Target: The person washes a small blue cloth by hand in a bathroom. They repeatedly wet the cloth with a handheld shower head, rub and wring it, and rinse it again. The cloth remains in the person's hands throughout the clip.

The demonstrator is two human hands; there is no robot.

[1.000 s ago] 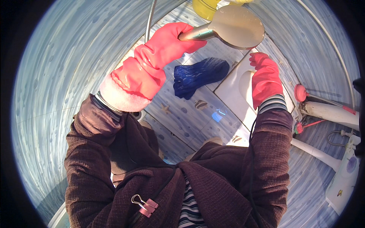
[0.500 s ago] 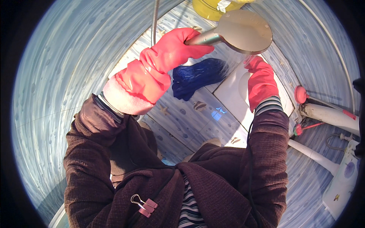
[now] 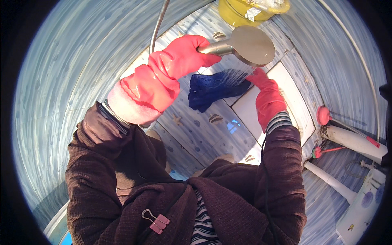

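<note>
My left hand (image 3: 185, 55), in a pink-red rubber glove, is wrapped round the handle of a silver-grey shower head (image 3: 252, 46). The shower head tilts to the right, and thin streams of water fall from under it. Below lies a dark blue wet cloth (image 3: 218, 90), bunched up on the tiled floor. My right hand (image 3: 268, 96), gloved in the same colour, reaches to the cloth's right end. Its fingers look stretched out and the spray blurs their tips; whether they touch the cloth is not clear.
A yellow bucket (image 3: 237, 14) with white scraps stands at the far side. A white floor basin (image 3: 292, 83) lies beside my right hand. On the right are a pink plunger (image 3: 323, 115), a red-handled brush (image 3: 317, 152) and white pipes (image 3: 353, 143). A metal hose (image 3: 157, 26) hangs at upper left.
My left hand has shifted the shower head left and slightly down. My right hand has moved left to the cloth's end. The view has also shifted a little.
</note>
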